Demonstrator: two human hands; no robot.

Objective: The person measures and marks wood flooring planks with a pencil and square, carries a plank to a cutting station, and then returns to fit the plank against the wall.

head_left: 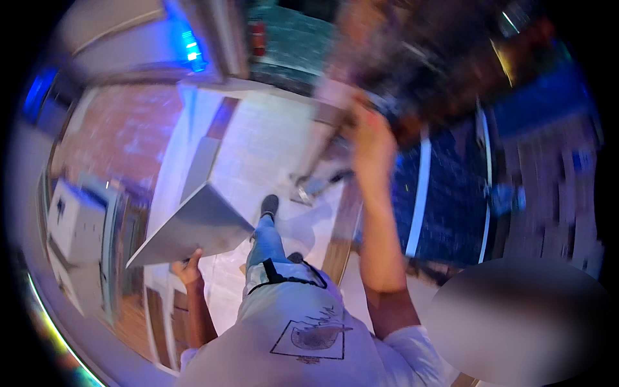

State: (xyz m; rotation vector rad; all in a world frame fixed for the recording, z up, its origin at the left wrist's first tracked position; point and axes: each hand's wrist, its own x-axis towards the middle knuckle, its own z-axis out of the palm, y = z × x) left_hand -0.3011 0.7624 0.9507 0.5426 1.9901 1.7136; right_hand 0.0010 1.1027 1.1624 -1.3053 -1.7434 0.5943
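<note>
The left hand [187, 267] sits low and close to the body, fingers curled under the near edge of a flat grey panel [193, 226], which it holds. The panel tilts up and away from that hand; its long axis runs from the lower left, near a white box [76, 219], up to a pointed corner at the right, just above the person's leg and shoe [269, 205]. All of the sheet lies ahead of and above the left hand, with only that one edge gripped.

The right hand [371, 138] is stretched far forward and up, well apart from the panel, at the end of a fully extended arm. It meets a blurred dark mass [425, 77] at its fingertips; whether the fingers are closed on it or only touching cannot be told through the motion blur. A long pale board [322, 145] slants just left of this hand.

So the left hand alone is at the panel; the right is the far one. Pale floor [258, 142] lies beneath.
</note>
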